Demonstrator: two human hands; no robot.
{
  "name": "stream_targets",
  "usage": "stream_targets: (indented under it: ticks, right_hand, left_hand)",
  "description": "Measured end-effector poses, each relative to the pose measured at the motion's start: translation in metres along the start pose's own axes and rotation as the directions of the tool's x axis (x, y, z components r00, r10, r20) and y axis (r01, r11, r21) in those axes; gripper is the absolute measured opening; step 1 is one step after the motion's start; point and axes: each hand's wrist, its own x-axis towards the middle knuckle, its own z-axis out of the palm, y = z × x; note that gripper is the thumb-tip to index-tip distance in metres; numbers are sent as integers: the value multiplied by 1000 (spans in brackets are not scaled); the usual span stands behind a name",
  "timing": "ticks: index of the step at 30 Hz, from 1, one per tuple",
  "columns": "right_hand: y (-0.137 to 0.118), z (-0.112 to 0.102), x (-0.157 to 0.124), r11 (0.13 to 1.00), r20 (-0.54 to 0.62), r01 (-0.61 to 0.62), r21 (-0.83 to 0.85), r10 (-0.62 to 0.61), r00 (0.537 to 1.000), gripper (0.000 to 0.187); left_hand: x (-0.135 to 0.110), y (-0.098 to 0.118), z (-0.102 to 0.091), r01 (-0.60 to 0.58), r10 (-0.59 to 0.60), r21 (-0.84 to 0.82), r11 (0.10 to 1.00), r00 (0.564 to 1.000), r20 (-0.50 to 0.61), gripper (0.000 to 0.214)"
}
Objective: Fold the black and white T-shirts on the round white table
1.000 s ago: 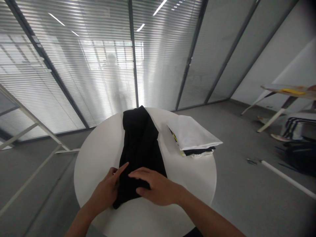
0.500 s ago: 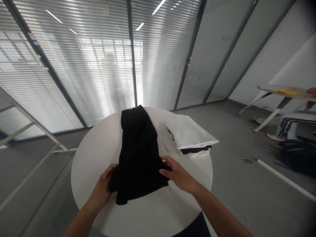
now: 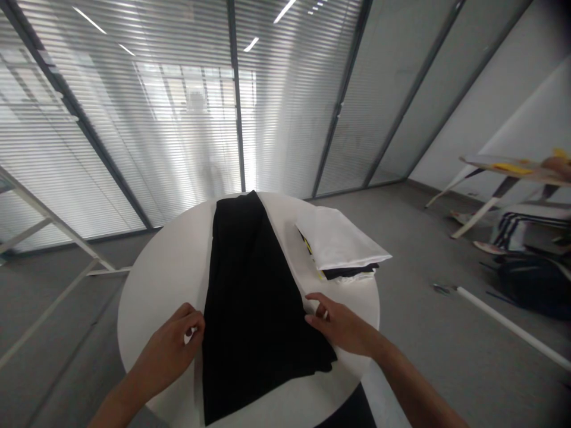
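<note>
A black garment lies lengthwise over the round white table, narrow at the far end and wider near me. Its exact kind I cannot make out. At its left edge my left hand is closed, thumb and fingertips pinched on the cloth. My right hand is beside the right edge, fingers curved, thumb and index finger apart, fingertips close to the cloth. The garment's near left corner reaches toward the table's front edge.
Folded clothes, white on top with dark layers below, lie on the table's right side. A white frame stands at left. On the floor at right are a white pole and a dark bag. A seated person's leg shows beyond.
The garment's bunched near part has been spread out and pulled toward me, so it lies longer and flatter. My right hand has let go and moved slightly right; my left hand has shifted slightly.
</note>
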Motion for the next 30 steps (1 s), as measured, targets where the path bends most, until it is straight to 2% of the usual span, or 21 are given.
stream_targets:
  ticks: [2, 5, 7, 9, 10, 11, 13, 14, 15, 16, 17, 19, 20, 21, 23, 24, 26, 28, 30]
  right_hand:
    - [-6, 11, 5, 996, -16, -3, -86, 2, 1000, 54]
    - [-14, 20, 6, 988, 62, 12, -154, -3, 998, 68]
    - [-19, 15, 2, 985, 125, 50, -166, -29, 992, 71]
    - [-24, 3, -6, 976, 194, 107, -191, -70, 979, 69]
    - [-26, -5, -9, 968, 250, 140, -209, -85, 965, 68]
    - [-28, -13, -12, 960, 326, 174, -221, -95, 941, 68]
    - [-29, -27, -12, 953, 485, 225, -201, -103, 869, 64]
    - [-28, -32, -8, 960, 528, 225, -167, -106, 843, 56]
    - [-27, -35, -1, 969, 527, 212, -129, -114, 842, 45]
    - [-25, -36, 9, 976, 473, 194, -95, -127, 872, 35]
    - [-22, -36, 23, 982, 372, 173, -72, -134, 918, 30]
    - [-20, -33, 58, 983, 77, 152, -104, -144, 987, 31]
    - [-20, -30, 78, 983, -62, 115, -143, -125, 990, 33]
    - [-21, -26, 98, 982, -152, 73, -173, -100, 983, 35]
    - [-26, -19, 135, 974, -298, -29, -226, -41, 954, 40]
    - [-29, -15, 150, 966, -338, -62, -249, -27, 941, 43]
    - [-34, -8, 170, 946, -358, -75, -314, -45, 933, 47]
    - [-36, -4, 173, 921, -312, -43, -386, -87, 946, 47]
    - [-33, -4, 162, 899, -221, -1, -437, -107, 969, 46]
  left_hand:
    - [9, 8, 4, 49, -48, 50, 998, 998, -28, 34]
    - [18, 17, 22, 160, -162, 140, 977, 987, 0, 55]
    - [17, 20, 30, 190, -202, 167, 968, 978, 59, 58]
    - [9, 24, 27, 127, -142, 97, 987, 975, 170, 51]
    - [4, 25, 20, 91, -97, 35, 995, 960, 261, 47]
    - [-1, 26, 12, 72, -57, -26, 997, 926, 372, 41]
    - [-8, 25, -9, 107, -25, -104, 989, 804, 594, 31]
    - [-7, 23, -19, 139, -17, -130, 982, 747, 664, 30]
    - [-2, 20, -28, 165, -8, -161, 973, 721, 693, 32]
    - [7, 16, -34, 182, 3, -201, 963, 736, 677, 37]
    - [21, 11, -37, 192, 1, -246, 950, 786, 619, 42]
    - [61, 2, -38, 232, -110, -270, 935, 910, 400, 53]
    - [84, -2, -35, 265, -188, -277, 924, 943, 276, 57]
    - [109, -5, -31, 313, -271, -275, 909, 946, 180, 60]
    - [155, -10, -22, 412, -413, -238, 880, 909, 46, 63]
    - [175, -12, -18, 434, -445, -214, 875, 896, -3, 62]
    - [200, -14, -10, 425, -438, -133, 895, 895, -86, 60]
    - [207, -17, -5, 403, -413, -95, 910, 903, -120, 59]
    - [197, -19, -1, 389, -401, -141, 910, 913, -68, 62]
